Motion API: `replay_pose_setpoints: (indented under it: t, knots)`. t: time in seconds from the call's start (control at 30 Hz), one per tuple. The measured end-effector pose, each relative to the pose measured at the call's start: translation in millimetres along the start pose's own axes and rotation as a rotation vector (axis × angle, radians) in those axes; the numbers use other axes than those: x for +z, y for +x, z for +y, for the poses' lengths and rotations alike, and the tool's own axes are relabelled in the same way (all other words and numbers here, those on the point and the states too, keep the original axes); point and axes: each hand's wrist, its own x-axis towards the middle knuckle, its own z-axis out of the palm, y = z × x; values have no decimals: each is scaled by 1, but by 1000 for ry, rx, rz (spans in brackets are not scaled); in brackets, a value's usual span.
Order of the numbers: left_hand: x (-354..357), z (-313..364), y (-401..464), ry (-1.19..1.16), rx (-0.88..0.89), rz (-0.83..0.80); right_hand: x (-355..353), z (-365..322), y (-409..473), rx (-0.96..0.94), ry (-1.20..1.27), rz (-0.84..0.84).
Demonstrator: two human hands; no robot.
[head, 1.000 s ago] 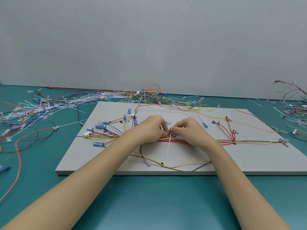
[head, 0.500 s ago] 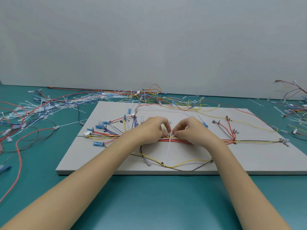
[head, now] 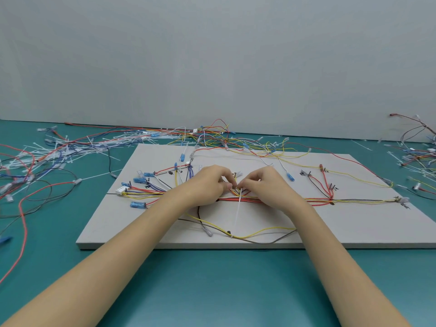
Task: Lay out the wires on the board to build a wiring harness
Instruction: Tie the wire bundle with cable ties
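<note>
1. Left hand (head: pixel 207 182) rests at the centre of the board, fingers curled, thumb and forefinger pinching at the red-and-yellow wire bundle (head: pixel 250 198) where the white cable tie (head: pixel 238 208) crosses it.
2. Right hand (head: pixel 266 185) faces it, fingers likewise curled, fingertips pinching at the head of the same tie. The two hands' fingertips meet almost touching over the bundle.
3. Against the frames of a second and half a second ago, both hands remain at the same point on the bundle; no more than a slight shift of the fingertips is seen. The tie's tail still trails toward the near edge.
4. Nearest the viewer, a yellow wire (head: pixel 259 232) and a grey-brown wire (head: pixel 264 241) loop across the near part of the grey board (head: pixel 354 232), close to its front edge.
5. The bundle runs left to right across the board's middle. Its left end fans into branches ending in blue terminals (head: pixel 138 204) and a white connector (head: pixel 120 190); its right end reaches the far right corner.
6. The board lies on a teal table (head: pixel 212 279).
7. Beyond the board and to the left lie loose wires and white cable ties (head: pixel 70 149) in a tangle; a further wire tangle (head: pixel 417 156) sits at the right edge.
8. A grey wall (head: pixel 212 55) closes the view.
</note>
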Motion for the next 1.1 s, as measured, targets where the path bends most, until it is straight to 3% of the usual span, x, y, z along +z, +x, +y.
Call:
replay_pose_setpoints:
  t: [0.13, 0.33, 0.67, 1.1]
  knots:
    - [2, 0, 0, 37, 8, 24, 9, -1, 1, 68, -24, 91]
    - [-1, 0, 1, 50, 43, 42, 8, -7, 5, 144, -86, 82]
    - [-1, 7, 2, 135, 57, 45, 11, -8, 4, 108, -163, 190]
    - [-5, 21, 10, 95, -55, 1, 12, -4, 6, 145, 46, 193]
